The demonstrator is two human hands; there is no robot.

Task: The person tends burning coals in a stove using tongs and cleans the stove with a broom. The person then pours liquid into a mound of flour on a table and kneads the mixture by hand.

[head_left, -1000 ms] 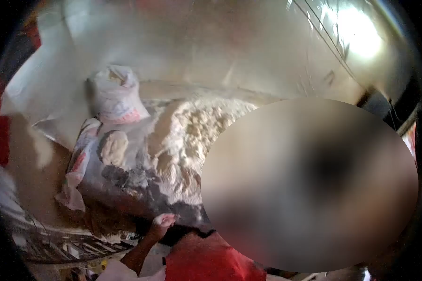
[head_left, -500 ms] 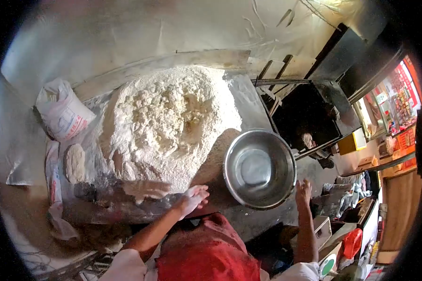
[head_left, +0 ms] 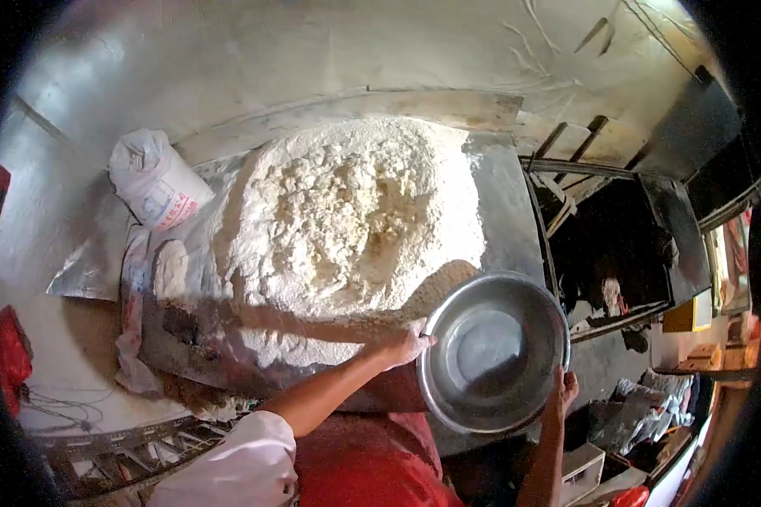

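Observation:
A round steel basin is between my two hands at the table's right front, with no contents that I can make out. My left hand grips its left rim, thumb and fingers closed on the edge. On the right rim, my right hand is closed round the metal, partly hidden by the basin's side. A broad heap of white flour with a crumbly, yellowish hollow in its middle lies just left of the basin. Whether the basin touches the table, I cannot tell.
An open flour sack stands at the table's left, beside a pale lump, perhaps dough. A dark open frame adjoins the table at right. Plastic bags and a wooden box are at lower right.
Both hands have closed on the basin's rim; before, they were apart from it. The basin has come nearer to my body. My view has turned, shifting the table rightward.

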